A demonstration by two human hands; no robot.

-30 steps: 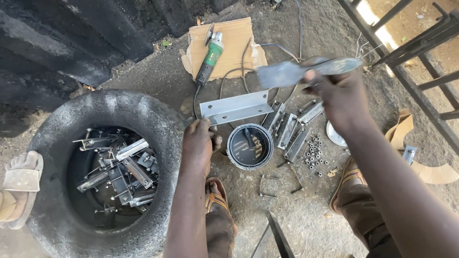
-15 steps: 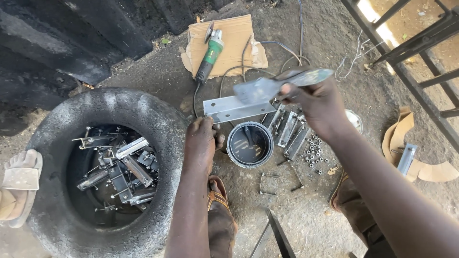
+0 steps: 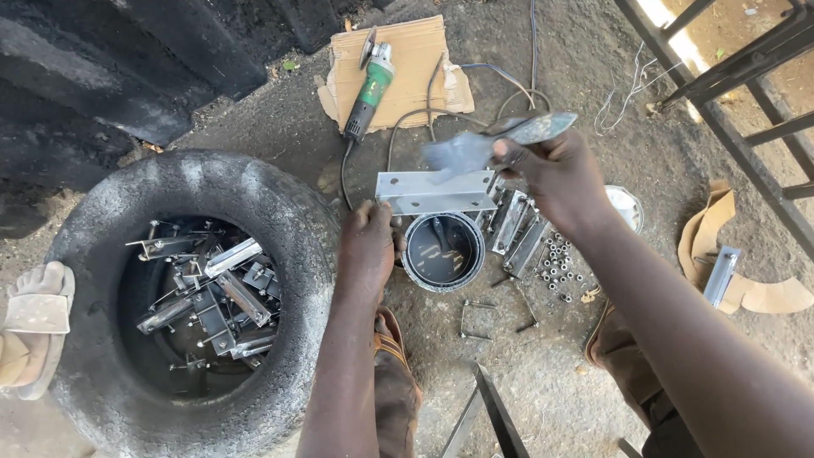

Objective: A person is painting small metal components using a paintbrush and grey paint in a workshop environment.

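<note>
My left hand (image 3: 367, 248) rests on the left end of a grey metal angle piece (image 3: 437, 191), beside a round paint tin (image 3: 443, 250) of grey paint. My right hand (image 3: 555, 174) is shut on a paintbrush (image 3: 496, 140) whose grey, blurred bristles hang just above the right part of the angle piece. Several similar metal brackets (image 3: 517, 225) lie right of the tin on the ground.
A black tyre (image 3: 280, 212) at the left holds several metal brackets (image 3: 208, 293). A green angle grinder (image 3: 369, 89) lies on cardboard (image 3: 420, 59) at the back. Loose nuts (image 3: 560, 259) and U-bolts (image 3: 479, 318) lie nearby. Another person's sandalled foot (image 3: 34, 326) is at far left.
My right hand has carried the paintbrush leftward and down toward the angle piece. My left hand has stayed at the piece's left end.
</note>
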